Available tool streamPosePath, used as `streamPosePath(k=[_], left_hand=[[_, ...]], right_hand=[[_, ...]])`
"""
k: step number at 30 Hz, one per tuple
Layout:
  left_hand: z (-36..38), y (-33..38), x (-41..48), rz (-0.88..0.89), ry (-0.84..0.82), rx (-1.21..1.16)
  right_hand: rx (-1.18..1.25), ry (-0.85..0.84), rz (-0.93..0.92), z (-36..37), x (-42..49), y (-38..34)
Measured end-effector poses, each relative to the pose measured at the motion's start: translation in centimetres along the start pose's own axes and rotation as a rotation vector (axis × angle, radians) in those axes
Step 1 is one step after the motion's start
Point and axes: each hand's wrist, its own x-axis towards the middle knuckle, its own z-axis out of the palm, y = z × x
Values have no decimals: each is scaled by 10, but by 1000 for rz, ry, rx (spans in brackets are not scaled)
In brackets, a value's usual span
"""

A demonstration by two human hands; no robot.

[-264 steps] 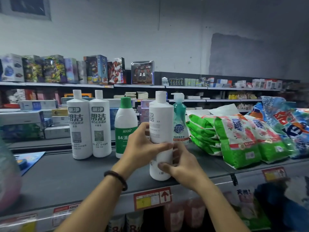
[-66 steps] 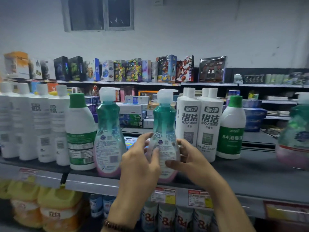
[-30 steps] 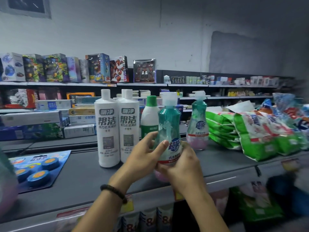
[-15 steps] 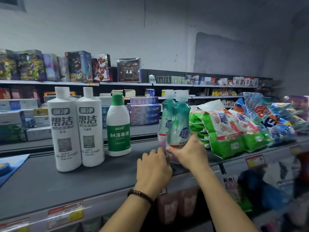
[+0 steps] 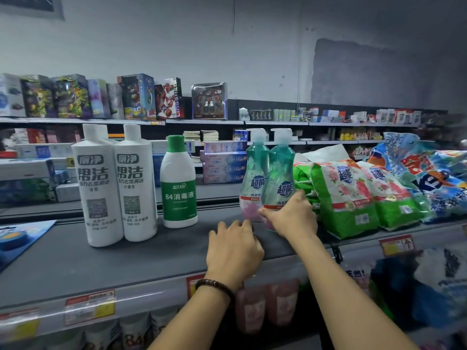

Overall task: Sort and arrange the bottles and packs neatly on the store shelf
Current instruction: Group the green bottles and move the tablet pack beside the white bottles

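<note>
On the grey shelf [image 5: 126, 261] the nearer pump bottle [image 5: 281, 178] stood touching the farther pump bottle [image 5: 255, 173], both green, just beside two upright green detergent packs [image 5: 341, 195]. The right hand [image 5: 290, 217] gripped the nearer one low, thumb and fingers wrapped round it. The left hand [image 5: 233, 251] rested on the shelf, loosely curled, holding nothing. Farther left stood one 84 disinfectant bottle [image 5: 179, 190] and two white cleaner bottles [image 5: 97, 190].

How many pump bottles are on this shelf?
2: left bottle stands beside the green-capped bottle; right bottle, next to it, is held by the right hand. Others may hide behind.
</note>
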Motion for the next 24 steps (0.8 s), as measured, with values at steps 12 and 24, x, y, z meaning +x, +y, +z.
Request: streamPosePath(k=[12,24], left_hand=[[-22,-25,-23,-12,110,67],[-112,-223,-139,-323,508,56]], right_hand=[[-74,-63,40,-5,-34,3],[325,-444,-454,49,-186,-181]])
